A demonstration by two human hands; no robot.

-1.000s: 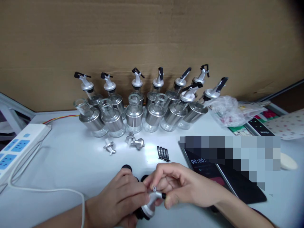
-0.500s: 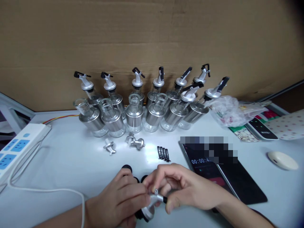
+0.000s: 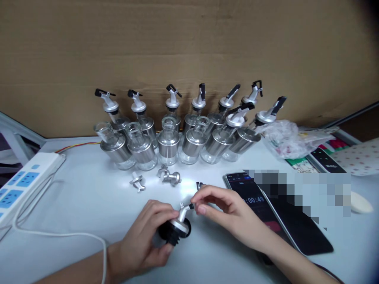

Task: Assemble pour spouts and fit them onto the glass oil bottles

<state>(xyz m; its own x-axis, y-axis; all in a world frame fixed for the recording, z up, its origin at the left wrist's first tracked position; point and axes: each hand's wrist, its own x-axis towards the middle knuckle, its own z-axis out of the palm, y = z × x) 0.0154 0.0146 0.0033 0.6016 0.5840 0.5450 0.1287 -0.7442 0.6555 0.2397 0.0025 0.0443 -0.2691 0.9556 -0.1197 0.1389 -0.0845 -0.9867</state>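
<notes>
At upper centre, eight bottles wear levered spouts; four uncapped bottles stand mid-frame. Lower centre, left hand grips a leverless pourer; right hand curls at its tip, grip unclear.

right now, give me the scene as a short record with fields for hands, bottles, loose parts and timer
left hand: gripping a silver pour spout with a black stopper
right hand: fingertips at the spout's black tip, contact unclear
open bottles: four, front row
bottles with spouts: eight
loose parts: silver spouts; black pieces partly behind right hand
timer phone: ends 00:49
</notes>
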